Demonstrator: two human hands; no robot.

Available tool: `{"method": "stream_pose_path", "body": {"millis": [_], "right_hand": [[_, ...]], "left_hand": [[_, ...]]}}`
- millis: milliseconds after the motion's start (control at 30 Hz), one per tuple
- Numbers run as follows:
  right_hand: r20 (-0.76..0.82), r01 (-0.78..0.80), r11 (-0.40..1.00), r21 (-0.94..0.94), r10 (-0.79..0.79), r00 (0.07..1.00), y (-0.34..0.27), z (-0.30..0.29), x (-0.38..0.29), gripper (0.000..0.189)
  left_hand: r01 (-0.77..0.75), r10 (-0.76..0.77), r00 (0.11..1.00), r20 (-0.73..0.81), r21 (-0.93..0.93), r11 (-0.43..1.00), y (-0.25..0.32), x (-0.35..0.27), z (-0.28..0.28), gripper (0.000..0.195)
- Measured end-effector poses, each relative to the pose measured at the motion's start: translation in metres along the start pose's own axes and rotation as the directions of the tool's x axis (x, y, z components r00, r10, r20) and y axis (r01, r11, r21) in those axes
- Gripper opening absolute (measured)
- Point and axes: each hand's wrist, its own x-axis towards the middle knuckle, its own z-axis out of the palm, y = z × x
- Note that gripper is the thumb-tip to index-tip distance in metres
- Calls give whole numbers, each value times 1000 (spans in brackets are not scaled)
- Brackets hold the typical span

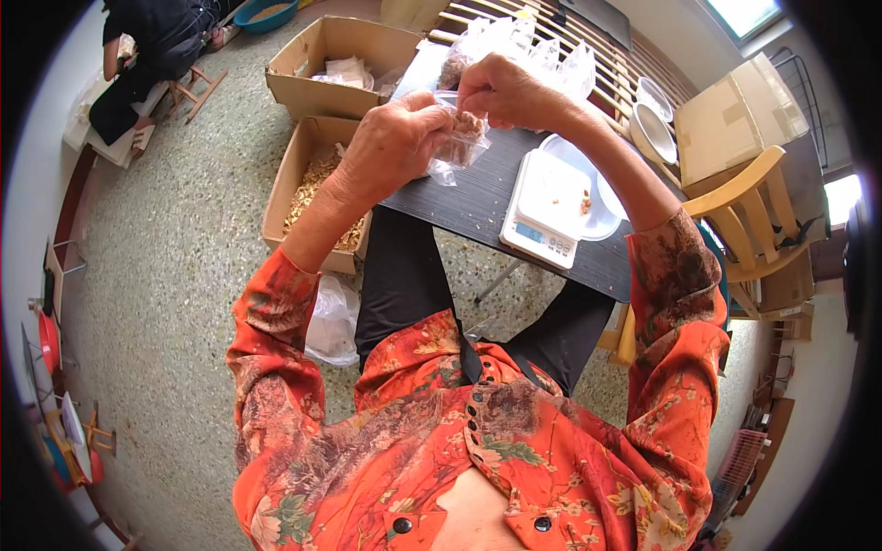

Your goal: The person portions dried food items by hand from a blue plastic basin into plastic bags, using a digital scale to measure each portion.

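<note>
Both hands grip a clear plastic bag (463,148) over the left side of a dark table (475,186). Reddish-brown pieces, perhaps nuts, fill part of it. My left hand (398,138) pinches the bag's left upper edge between thumb and fingers. At its top right, my right hand (506,93) has its fingers curled on the plastic; the fingertips are partly hidden. To the right lies a white digital kitchen scale (544,206) with a lit display. A few brown crumbs (586,203) rest on its platform. Behind the scale, a clear plastic tub (606,224) is partly covered by my right forearm.
Filled clear bags (575,69) stand at the table's far side. On the left, one cardboard box (275,200) holds light-brown pieces, another (296,93) plastic packets. A wooden chair (741,206) stands right, near a large carton (737,124). A seated person (155,41) works at upper left.
</note>
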Motion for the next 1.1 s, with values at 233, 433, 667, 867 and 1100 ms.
{"method": "stream_pose_path", "body": {"millis": [233, 433, 667, 867, 1100], "right_hand": [[-206, 281, 936, -214, -324, 923, -4, -5, -5, 10], [-100, 150, 968, -201, -173, 980, -1, 4, -4, 9], [-308, 322, 931, -174, -361, 880, 8, 9, -8, 12], [-332, -237, 960, 149, 274, 903, 32, 8, -41, 33], [-64, -238, 691, 683, 381, 923, 44, 32, -34, 35]], "left_hand": [[-14, 13, 1000, -6, -57, 998, 0, 3, -2, 13], [246, -258, 965, -52, -172, 954, 6, 7, 1, 18], [174, -187, 977, -106, -122, 977, -5, 13, 8, 10], [161, -171, 978, -123, -90, 983, -3, 13, 11, 8], [181, -195, 976, -94, -142, 973, -5, 14, 14, 5]]}}
